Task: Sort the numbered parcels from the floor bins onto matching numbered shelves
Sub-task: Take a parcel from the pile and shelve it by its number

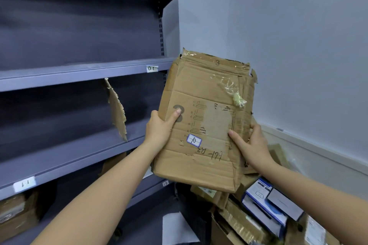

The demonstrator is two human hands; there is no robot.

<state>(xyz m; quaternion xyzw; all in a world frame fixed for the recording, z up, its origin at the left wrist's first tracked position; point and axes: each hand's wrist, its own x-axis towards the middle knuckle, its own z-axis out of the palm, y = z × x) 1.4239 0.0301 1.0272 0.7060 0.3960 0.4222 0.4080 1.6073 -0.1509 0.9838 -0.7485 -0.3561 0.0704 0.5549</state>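
Currently the cardboard parcel (203, 121), sticker "10", is held upright, long axis 12-to-6, between both hands. Left hand (161, 127) grips its 9 o'clock edge, right hand (253, 145) its 4 o'clock edge. Shelf tag "10" (152, 69) sits at 10 o'clock, nearer the left hand; likely destination.

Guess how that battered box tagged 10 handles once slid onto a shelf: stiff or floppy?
Probably floppy: the cardboard box is creased and torn along its edges. Likely light, since the left hand and right hand grip it by its sides.
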